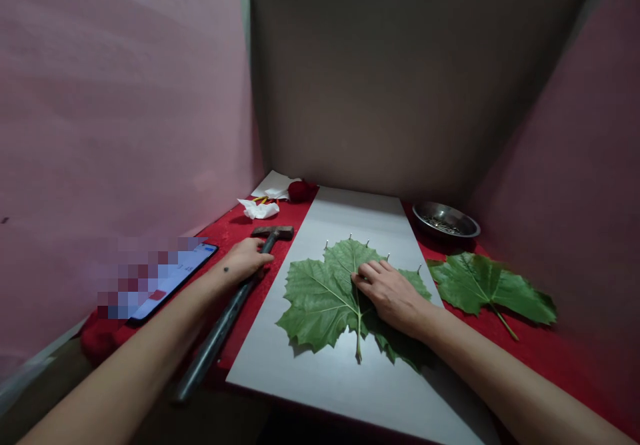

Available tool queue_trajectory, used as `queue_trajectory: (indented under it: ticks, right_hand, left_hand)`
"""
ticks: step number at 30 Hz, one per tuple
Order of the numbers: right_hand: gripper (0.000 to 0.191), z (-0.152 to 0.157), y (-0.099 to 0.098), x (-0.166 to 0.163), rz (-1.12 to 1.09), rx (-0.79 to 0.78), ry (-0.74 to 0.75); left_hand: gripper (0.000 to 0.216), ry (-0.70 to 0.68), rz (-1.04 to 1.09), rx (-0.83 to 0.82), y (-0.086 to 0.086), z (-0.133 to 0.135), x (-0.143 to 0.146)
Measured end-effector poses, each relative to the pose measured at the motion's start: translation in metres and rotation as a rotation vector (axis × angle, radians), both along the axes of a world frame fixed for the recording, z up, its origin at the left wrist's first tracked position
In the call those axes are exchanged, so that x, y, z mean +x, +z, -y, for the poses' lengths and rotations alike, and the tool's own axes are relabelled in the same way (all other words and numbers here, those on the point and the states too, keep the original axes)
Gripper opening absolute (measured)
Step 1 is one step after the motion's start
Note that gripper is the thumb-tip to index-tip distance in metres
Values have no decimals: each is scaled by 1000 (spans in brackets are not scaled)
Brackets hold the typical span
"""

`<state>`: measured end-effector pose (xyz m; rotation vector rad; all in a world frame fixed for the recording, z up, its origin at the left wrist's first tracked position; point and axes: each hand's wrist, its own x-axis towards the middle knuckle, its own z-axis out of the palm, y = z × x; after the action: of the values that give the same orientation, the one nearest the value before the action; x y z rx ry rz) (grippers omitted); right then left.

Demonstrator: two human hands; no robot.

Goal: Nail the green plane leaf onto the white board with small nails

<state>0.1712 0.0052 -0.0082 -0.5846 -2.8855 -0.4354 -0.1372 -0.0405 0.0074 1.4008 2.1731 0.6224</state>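
A large green lobed leaf (320,295) lies on a long white board (357,212), its stalk pointing towards me. Several nails (367,243) stand upright around the leaf's far and right edges. My right hand (393,292) rests on the leaf's right half, fingers bent and together, pressing on it; the fingertips are partly hidden. Left of the board, my left hand (245,258) is closed around the dark handle of a hammer (225,325), just below its head. The hammer lies on red cloth, its handle end reaching past the table's near edge.
A second green leaf (487,282) lies on the red cloth (235,222) at the right. Behind it stands a metal bowl (446,220) of nails. A phone (175,282) is at the left. Crumpled white tissue (263,210) and a red bundle (301,190) sit at the back left. Walls enclose three sides.
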Motion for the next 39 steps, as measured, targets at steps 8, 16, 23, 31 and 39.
queue_trajectory:
  ticks: [8,16,23,31,39]
  right_hand:
    - [26,1,1,0,1,-74,-39]
    - [24,3,3,0,-25,-72,-58]
    - [25,4,3,1,-48,-94,-60]
    - [25,3,1,0,-64,-130,-77]
    - [25,5,-3,3,-160,-179,-109]
  left_hand:
    - [36,-75,-527,-97,2,-6,1]
    - [29,-165,-673,-165,10,-5,11]
    - [26,-249,-759,-134,21,0,20]
    - [28,-704,-655,271,20,9,111]
    - [22,-864,-602,350,-4,-4,141]
